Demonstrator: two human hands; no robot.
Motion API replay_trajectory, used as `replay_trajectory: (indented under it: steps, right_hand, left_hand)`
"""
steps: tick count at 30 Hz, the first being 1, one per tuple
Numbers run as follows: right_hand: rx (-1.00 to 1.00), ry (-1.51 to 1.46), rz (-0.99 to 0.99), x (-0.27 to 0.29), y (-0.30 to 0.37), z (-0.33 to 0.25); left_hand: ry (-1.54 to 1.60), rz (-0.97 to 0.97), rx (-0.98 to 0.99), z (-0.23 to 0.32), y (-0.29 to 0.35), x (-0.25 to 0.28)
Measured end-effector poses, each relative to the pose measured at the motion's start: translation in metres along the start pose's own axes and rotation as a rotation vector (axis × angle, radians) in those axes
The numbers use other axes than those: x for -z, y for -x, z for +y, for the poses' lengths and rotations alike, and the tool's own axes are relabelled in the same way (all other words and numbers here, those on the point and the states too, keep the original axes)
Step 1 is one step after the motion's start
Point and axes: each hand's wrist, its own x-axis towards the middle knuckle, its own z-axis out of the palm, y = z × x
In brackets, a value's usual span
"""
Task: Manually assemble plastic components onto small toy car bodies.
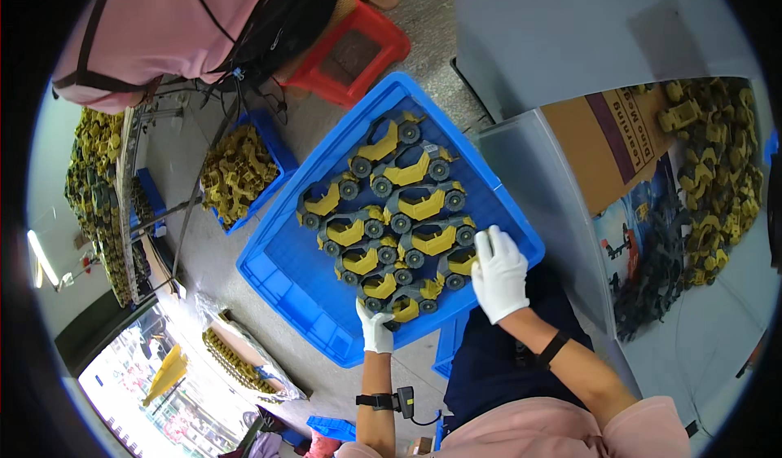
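Note:
A blue plastic tray (281, 275) holds several yellow and dark grey toy cars (421, 205) lying in slanted rows. My left hand (375, 329), in a white glove, is at the tray's near edge. Its thumb and fingers close round the end of a toy car (380, 286) at the near end of the rows. My right hand (499, 275), also gloved in white, is over the tray's right side with its fingers stretched out. It is beside a toy car (459, 267), which it partly covers.
A red stool (383, 38) stands beyond the tray, near a person in pink (175, 22). To the left, a blue crate (281, 144) holds a heap of yellow parts (236, 173). More yellow parts (705, 197) lie on the right beside a cardboard box (582, 160) and a grey panel (562, 205).

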Motion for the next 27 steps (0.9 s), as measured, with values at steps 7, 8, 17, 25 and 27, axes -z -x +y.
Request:
replay_trajectory:
  steps: [7,8,17,25,27]
  right_hand:
    - [-0.038,-0.025,0.044,-0.002,-0.01,0.01]
    - [0.03,-0.032,0.048,0.002,-0.016,0.007]
    - [0.482,0.129,0.022,-0.018,-0.032,0.015]
    - [0.135,-0.135,0.237,0.03,-0.02,0.034]
    - [-0.051,-0.049,0.306,0.053,-0.023,0.046]
  left_hand:
    - [0.135,-0.252,0.03,0.011,0.019,-0.022]
    - [0.144,-0.24,0.041,0.01,0.018,-0.018]
    - [-0.208,0.354,0.121,0.015,0.009,-0.018]
    - [-1.503,-0.245,-1.065,0.037,0.041,-0.168]
    - [-1.609,-0.313,-1.191,0.034,0.03,-0.193]
